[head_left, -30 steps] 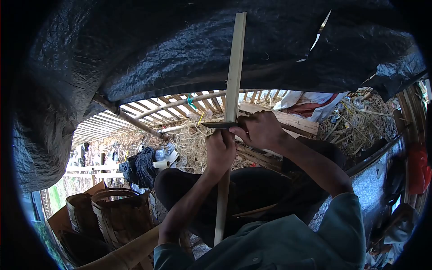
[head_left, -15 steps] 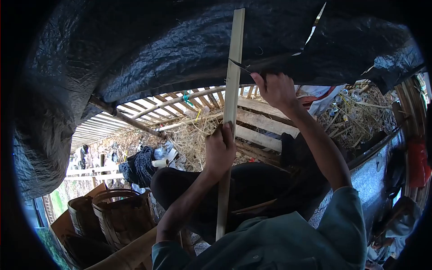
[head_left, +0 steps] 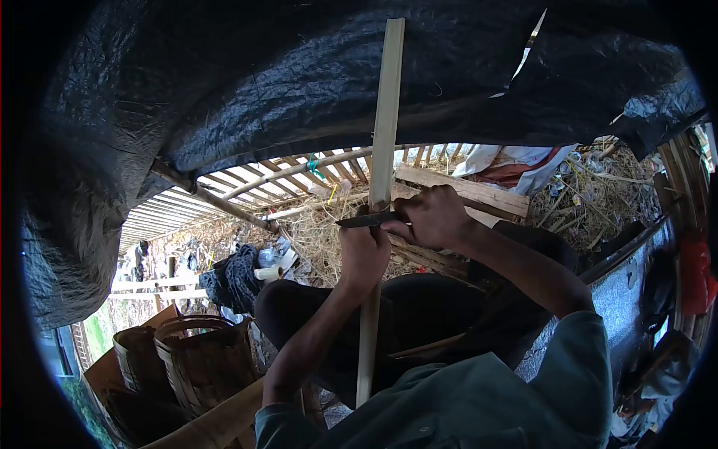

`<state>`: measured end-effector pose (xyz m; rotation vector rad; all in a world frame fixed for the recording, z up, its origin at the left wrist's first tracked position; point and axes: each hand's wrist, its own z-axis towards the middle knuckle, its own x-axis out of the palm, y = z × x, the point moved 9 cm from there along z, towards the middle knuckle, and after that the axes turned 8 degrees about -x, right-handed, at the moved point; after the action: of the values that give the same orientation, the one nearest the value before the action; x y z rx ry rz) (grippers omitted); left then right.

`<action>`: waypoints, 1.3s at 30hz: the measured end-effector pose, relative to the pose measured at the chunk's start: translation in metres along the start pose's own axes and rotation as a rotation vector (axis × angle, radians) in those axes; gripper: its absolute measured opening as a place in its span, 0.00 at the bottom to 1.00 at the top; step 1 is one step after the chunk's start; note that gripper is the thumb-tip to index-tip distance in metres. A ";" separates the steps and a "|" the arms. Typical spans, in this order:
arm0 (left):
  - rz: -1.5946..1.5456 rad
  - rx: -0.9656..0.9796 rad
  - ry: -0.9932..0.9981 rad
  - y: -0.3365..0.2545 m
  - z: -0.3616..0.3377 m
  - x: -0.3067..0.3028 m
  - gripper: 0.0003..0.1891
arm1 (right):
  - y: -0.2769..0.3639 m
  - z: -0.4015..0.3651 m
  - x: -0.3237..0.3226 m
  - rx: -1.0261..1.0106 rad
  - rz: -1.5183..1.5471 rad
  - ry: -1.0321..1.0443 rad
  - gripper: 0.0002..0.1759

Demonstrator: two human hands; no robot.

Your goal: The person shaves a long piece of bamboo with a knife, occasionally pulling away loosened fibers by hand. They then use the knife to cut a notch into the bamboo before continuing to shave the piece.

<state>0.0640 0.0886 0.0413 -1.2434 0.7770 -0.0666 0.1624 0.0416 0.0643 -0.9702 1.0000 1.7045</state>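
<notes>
A long, pale bamboo strip (head_left: 387,112) stands lengthwise before me, its lower end reaching down by my lap. My left hand (head_left: 364,258) is closed around it at mid-length. In my right hand (head_left: 434,217) I grip a knife (head_left: 368,221) with a dark blade. The blade points left and crosses in front of the strip, right above my left knuckles. The knife's handle is hidden inside my right fist. Across my dark-clothed lap lies a thin sliver of bamboo (head_left: 426,346).
Woven baskets (head_left: 206,359) stand at lower left, beside a thick bamboo pole (head_left: 217,419). Black plastic sheeting (head_left: 299,82) hangs ahead over a slatted bamboo fence (head_left: 277,179). Wooden planks (head_left: 479,193) lie on straw beyond my legs. A red object (head_left: 695,273) is at the far right.
My right hand has brought the knife down and toward me, from high on the strip to just above my left hand. The left hand's grip stays in nearly the same place.
</notes>
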 end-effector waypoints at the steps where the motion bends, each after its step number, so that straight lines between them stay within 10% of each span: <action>1: 0.042 0.047 -0.005 -0.005 0.000 0.000 0.11 | -0.001 -0.001 -0.001 -0.008 -0.020 -0.017 0.32; 23: -0.090 -0.115 -0.036 0.007 0.012 0.002 0.11 | -0.010 0.011 -0.001 -0.046 -0.175 -0.180 0.33; 26: -0.013 -0.232 0.014 0.022 -0.004 0.016 0.16 | -0.113 0.019 -0.028 0.420 -0.324 -0.213 0.35; 27: 0.065 0.056 -0.055 -0.004 -0.019 0.015 0.20 | -0.160 0.010 -0.051 0.605 -0.265 -0.204 0.36; 31: -0.164 -0.300 0.036 -0.001 -0.002 -0.001 0.23 | -0.157 -0.001 -0.075 0.491 -0.362 -0.322 0.33; 39: -0.088 -0.195 -0.003 0.021 0.006 0.005 0.23 | -0.088 0.005 -0.081 0.276 -0.006 -0.358 0.27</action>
<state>0.0643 0.0989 0.0213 -1.4623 0.7393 -0.0613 0.2670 0.0443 0.1220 -0.4685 0.9571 1.6096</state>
